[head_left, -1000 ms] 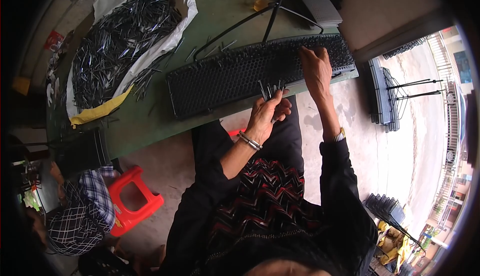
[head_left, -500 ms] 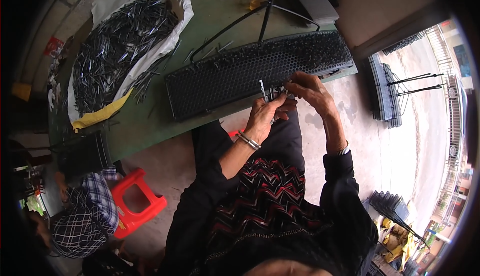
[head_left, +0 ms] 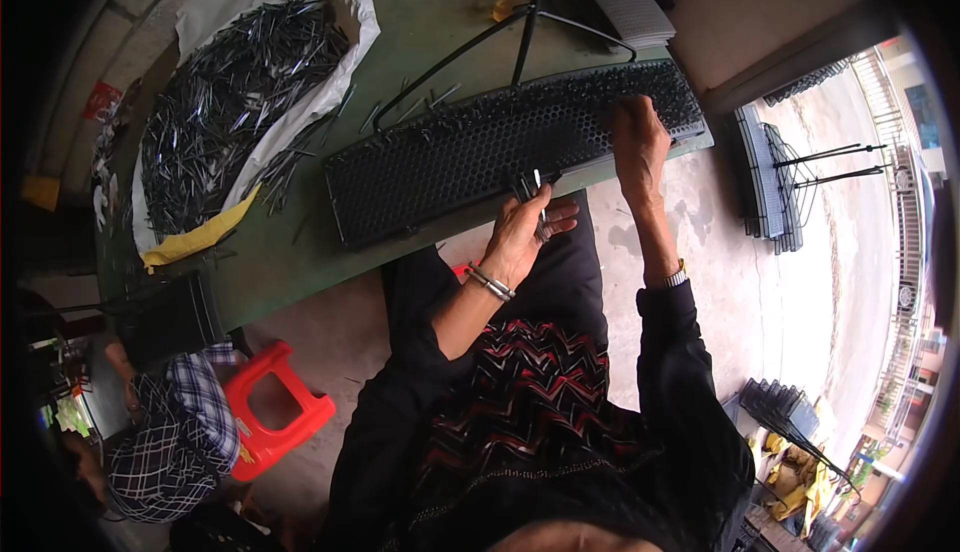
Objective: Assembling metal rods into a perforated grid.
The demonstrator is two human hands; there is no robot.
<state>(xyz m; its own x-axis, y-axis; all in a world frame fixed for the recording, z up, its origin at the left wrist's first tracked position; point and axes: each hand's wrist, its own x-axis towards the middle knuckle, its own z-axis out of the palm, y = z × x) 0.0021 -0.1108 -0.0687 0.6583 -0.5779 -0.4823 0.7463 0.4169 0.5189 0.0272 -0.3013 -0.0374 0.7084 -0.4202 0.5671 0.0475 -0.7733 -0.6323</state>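
Observation:
A long black perforated rack (head_left: 440, 167) lies along the table's near edge, its holes showing as a honeycomb at the left and middle. Small dark pieces stick up from its far side and right part. My left hand (head_left: 515, 237) is just in front of the rack, closed around a small bundle of thin metal strips (head_left: 535, 187); thumb pressed on them, other fingers partly spread. Over the rack's right part is my right hand (head_left: 640, 142), its fingertips pinched together and pointing down at the holes. Whatever those fingertips hold is hidden.
A white sack (head_left: 345, 62) full of loose dark strips (head_left: 235, 102) lies open on the green table (head_left: 300, 262). Black bent rods (head_left: 525, 42) rise behind the rack. A red stool (head_left: 275, 412) and another person (head_left: 165, 442) are at lower left. More racks (head_left: 765, 182) stand at right.
My right hand has moved away from the left hand, rightward and farther out, over the rack's right part. The left hand keeps the strips, having shifted only slightly.

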